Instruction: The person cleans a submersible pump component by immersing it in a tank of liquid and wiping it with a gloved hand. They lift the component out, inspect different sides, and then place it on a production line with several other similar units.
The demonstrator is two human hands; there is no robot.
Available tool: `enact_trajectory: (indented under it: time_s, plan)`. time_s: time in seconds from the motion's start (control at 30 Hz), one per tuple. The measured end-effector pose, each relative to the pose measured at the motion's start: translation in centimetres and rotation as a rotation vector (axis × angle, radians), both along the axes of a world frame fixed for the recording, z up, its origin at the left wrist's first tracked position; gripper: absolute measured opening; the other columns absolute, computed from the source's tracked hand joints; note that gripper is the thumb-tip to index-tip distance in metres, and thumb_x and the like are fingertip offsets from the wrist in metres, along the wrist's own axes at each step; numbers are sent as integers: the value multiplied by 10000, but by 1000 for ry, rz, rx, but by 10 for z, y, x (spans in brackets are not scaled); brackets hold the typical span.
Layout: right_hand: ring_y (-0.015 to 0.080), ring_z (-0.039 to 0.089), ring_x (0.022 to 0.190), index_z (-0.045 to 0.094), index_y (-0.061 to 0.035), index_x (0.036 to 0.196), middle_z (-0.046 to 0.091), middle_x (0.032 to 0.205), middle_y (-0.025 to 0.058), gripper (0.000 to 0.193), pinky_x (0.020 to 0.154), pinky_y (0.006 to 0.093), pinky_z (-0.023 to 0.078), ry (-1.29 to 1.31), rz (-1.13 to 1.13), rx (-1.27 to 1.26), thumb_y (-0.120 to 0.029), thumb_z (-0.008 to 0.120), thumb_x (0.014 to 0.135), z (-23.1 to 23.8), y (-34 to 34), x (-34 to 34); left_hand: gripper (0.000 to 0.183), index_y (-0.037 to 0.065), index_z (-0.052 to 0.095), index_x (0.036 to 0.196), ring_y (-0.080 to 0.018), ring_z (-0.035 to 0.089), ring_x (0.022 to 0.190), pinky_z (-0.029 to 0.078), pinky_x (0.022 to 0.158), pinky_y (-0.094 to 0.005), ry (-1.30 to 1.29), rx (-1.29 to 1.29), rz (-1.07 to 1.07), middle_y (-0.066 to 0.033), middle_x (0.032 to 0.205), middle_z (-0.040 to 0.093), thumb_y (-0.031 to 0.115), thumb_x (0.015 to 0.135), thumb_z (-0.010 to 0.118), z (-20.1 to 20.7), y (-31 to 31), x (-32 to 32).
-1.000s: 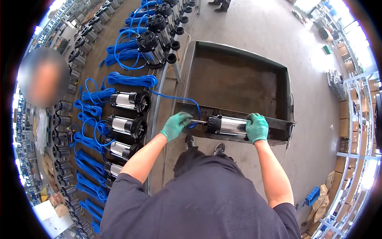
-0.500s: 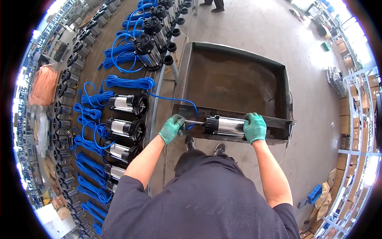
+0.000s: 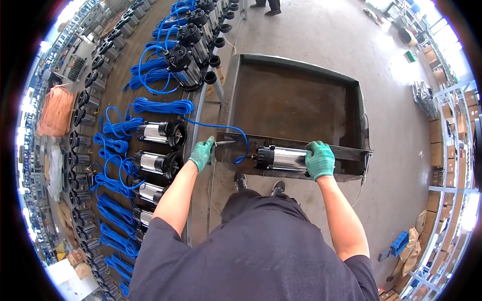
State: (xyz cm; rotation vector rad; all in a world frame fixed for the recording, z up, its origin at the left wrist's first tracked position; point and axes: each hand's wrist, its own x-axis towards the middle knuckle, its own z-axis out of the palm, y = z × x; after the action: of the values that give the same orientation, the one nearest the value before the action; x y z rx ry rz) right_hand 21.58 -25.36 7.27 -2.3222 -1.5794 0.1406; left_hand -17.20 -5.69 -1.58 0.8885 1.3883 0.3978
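My right hand (image 3: pixel 320 160), in a green glove, is closed round the right end of a silver and black cylindrical pump motor (image 3: pixel 283 158). The motor lies on its side across the near edge of a dark metal tank (image 3: pixel 357 103). From its left end a blue cable (image 3: pixel 221 124) loops up and back to a blue coil (image 3: pixel 163 106) on the bench. My left hand (image 3: pixel 202 154), also gloved, grips a slim metal hand tool (image 3: pixel 224 142) left of the motor, apart from it. The tool's exact kind is unclear.
On the bench (image 3: pixel 113 85) to my left lie several pump motors (image 3: pixel 158 132) beside coiled blue cables (image 3: pixel 110 143). Upright motors (image 3: pixel 185 67) stand farther along its edge. Shelving with boxes (image 3: pixel 436 150) runs along the right. A person's legs (image 3: pixel 272 6) show at the far top.
My left hand has drawn the tool away leftward from the motor's cable end, toward the bench edge. My right hand stays on the motor, which has hardly shifted.
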Motion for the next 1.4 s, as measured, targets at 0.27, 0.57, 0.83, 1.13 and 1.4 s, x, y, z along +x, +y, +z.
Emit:
enact_trajectory:
  time_s: [0.27, 0.57, 0.83, 1.13, 1.4]
  plan:
    - [364, 656, 983, 737, -90, 956, 702, 986, 136, 136, 892, 476, 545, -8, 9, 3, -150, 680, 848, -2, 4, -1, 454, 35, 667, 912, -227, 641, 622, 525, 490, -372, 454, 501, -55, -66, 737, 684, 477, 1012, 684, -27, 10, 2]
    - [365, 657, 991, 737, -91, 966, 702, 995, 141, 136, 895, 477, 547, 23, 7, 19, -154, 682, 859, -1, -1, -2, 234, 104, 621, 1188, -133, 593, 524, 548, 530, -350, -47, 97, -203, -33, 905, 704, 302, 1066, 644, 17, -38, 87]
    - [379, 679, 1047, 723, -65, 1084, 713, 1094, 175, 207, 945, 464, 548, 279, 17, 131, -169, 673, 912, -3, -2, 13, 159, 114, 681, 1179, -72, 593, 747, 498, 607, -260, -187, 399, -186, 19, 907, 645, 212, 1055, 656, 8, -56, 92]
    - [281, 743, 738, 672, 28, 1142, 745, 933, 195, 618, 637, 425, 599, 531, -190, -566, -575, 563, 1053, -26, -73, 125, 600, 68, 599, 1386, -206, 600, 1148, 557, 957, -332, 69, 624, -504, -87, 1295, 564, 148, 864, 886, 27, -102, 80]
    - [177, 542, 509, 683, -85, 842, 588, 644, 53, 642, 498, 336, 425, 1344, -598, -629, -701, 569, 983, -41, -72, 121, 757, 8, 648, 1311, -343, 555, 1217, 479, 1105, -414, 286, 681, -330, -196, 1360, 504, 213, 677, 1006, 12, -102, 119]
